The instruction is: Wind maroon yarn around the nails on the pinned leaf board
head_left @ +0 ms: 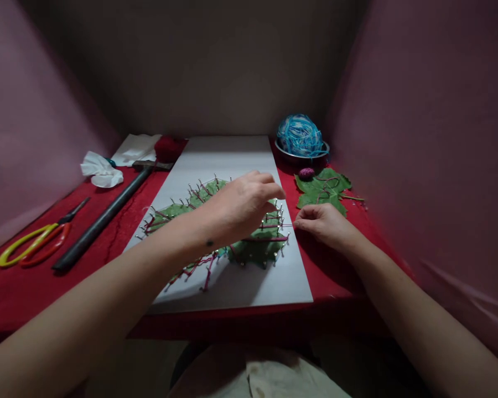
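Note:
A white board (228,157) lies on the table, with green leaf pieces (257,250) on it ringed by several upright nails (288,237). Dark pink yarn (265,239) is strung between nails. My left hand (253,193) reaches across the board from the left, fingers curled down over the nails on the right side; its fingertips are partly hidden. Just off the board's right edge, my right hand (326,222) pinches a thin strand of yarn (288,225) that runs to the nails. My left forearm covers part of the leaf.
At left lie scissors (45,237), a hammer (108,213), crumpled white cloth (102,170) and a red yarn ball (169,148). At right are a blue yarn ball (299,135) in a metal bowl (326,149), a green leaf (315,190) and a small purple yarn ball (306,173). Pink sheets (431,127) flank the table.

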Demonstrator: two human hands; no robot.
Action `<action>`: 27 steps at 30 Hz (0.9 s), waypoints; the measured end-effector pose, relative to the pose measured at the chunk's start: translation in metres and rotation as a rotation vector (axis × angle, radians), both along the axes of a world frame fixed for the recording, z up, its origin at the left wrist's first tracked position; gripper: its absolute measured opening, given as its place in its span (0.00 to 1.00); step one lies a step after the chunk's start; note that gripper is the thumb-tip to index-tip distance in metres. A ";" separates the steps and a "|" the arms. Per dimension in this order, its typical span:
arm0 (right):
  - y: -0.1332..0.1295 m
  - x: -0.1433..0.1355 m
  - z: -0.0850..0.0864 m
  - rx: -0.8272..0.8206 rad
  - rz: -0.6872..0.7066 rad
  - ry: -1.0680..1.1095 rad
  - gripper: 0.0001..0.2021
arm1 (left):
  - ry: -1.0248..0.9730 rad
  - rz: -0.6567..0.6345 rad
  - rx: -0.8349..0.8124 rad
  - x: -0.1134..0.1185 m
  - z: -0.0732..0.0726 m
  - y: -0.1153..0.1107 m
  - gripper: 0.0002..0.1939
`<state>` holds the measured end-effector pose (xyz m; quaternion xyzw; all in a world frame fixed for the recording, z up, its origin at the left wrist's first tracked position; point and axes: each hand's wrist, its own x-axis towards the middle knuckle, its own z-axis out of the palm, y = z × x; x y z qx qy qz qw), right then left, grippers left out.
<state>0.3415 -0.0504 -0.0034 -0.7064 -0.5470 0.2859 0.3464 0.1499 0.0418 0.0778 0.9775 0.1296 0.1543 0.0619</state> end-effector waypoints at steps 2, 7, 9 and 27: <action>0.000 -0.001 0.001 0.001 -0.006 -0.021 0.08 | 0.037 0.014 -0.014 -0.013 -0.002 0.002 0.12; 0.001 -0.004 0.003 0.024 -0.010 -0.085 0.08 | 0.124 0.043 -0.036 -0.031 -0.023 0.006 0.13; 0.000 -0.005 0.003 0.035 -0.012 -0.106 0.08 | 0.115 0.037 -0.041 -0.034 -0.030 0.007 0.15; 0.000 -0.008 0.002 0.113 -0.011 -0.378 0.09 | 0.374 -0.023 0.129 -0.017 -0.036 -0.007 0.23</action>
